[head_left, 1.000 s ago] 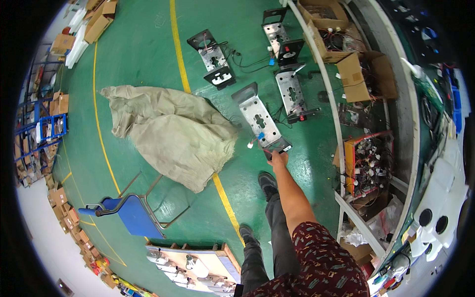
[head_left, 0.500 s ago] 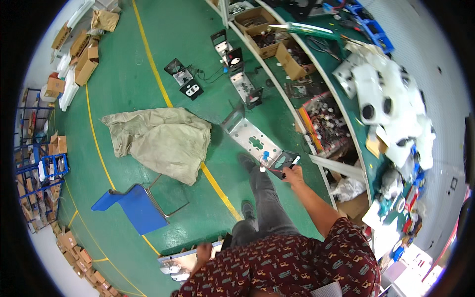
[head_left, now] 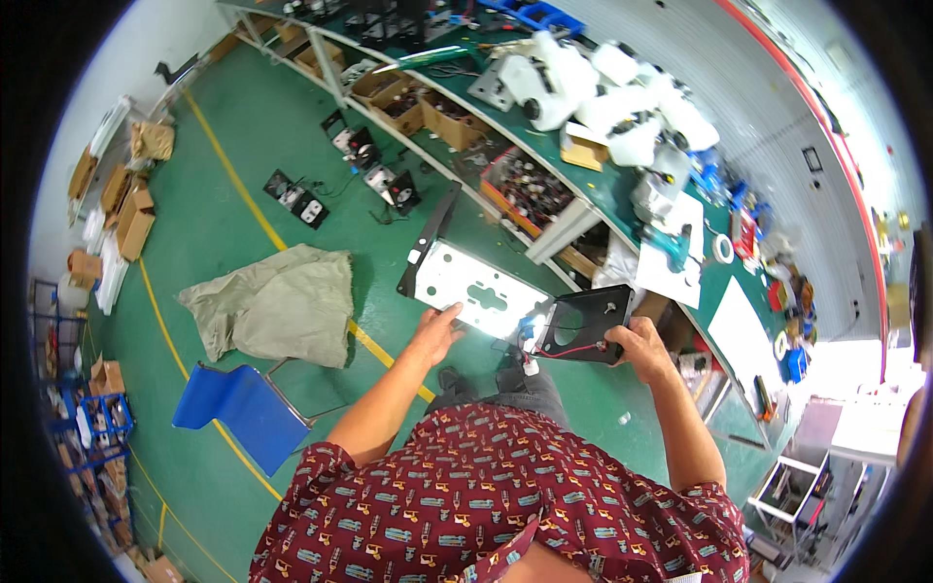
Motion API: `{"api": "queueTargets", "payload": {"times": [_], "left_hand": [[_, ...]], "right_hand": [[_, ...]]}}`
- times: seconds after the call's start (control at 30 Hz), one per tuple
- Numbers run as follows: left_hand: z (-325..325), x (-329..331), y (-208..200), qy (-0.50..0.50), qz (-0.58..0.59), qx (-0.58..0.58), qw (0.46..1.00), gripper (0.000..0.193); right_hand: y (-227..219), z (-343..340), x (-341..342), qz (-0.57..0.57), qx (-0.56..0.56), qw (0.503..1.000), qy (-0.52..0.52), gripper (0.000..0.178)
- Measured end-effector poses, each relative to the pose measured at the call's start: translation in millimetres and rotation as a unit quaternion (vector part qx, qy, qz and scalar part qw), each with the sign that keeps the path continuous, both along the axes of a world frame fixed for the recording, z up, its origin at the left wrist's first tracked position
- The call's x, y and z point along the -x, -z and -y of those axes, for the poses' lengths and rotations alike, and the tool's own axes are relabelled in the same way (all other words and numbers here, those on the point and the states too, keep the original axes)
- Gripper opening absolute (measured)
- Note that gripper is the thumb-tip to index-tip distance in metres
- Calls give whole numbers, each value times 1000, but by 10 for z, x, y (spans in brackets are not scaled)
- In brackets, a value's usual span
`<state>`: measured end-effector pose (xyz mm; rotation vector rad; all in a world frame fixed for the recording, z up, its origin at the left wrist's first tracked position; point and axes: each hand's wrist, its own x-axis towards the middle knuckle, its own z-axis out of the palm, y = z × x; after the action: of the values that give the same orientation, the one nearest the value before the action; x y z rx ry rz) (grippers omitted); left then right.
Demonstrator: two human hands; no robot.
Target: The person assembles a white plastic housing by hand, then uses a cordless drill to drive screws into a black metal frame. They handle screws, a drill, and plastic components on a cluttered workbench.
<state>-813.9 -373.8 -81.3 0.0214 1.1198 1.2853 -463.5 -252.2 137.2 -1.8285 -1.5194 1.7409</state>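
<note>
To the right of the beige sack (head_left: 282,301), a metal bracket (head_left: 520,303) is above the floor (head_left: 374,257). Of the hands, the right hand (head_left: 641,348) grasps its black end plate (head_left: 595,321); the left hand (head_left: 437,332) touches the silver plate (head_left: 486,272), but I cannot tell whether it grips. Beneath the sack in the view is a blue chair (head_left: 248,413).

Bright light, glare on the metal plate (head_left: 457,279) (far right washed-out), bent edges, black corners.
</note>
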Motion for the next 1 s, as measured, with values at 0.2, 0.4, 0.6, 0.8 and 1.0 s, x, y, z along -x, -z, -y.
{"api": "queueTargets", "payload": {"times": [0.2, 0.4, 0.6, 0.8, 1.0], "left_hand": [[-79, -1413, -9, 64, 83, -25, 994, 33], [-375, -2696, -232, 110, 59, 6, 992, 32], [-615, -3701, -263, 129, 103, -8, 986, 30], [-696, -4077, -520, 162, 87, -12, 983, 37], [-633, -4027, -661, 164, 71, 9, 984, 38]], "right_hand": [[-248, 462, -1243, -3, -85, 993, 84, 32], [18, 639, -2584, -101, -97, 951, 274, 36], [857, 893, -3723, -140, -162, 950, 227, 46], [987, 962, -3655, -193, -64, 960, 194, 98], [1198, 880, -3276, -132, -156, 944, 259, 58]]}}
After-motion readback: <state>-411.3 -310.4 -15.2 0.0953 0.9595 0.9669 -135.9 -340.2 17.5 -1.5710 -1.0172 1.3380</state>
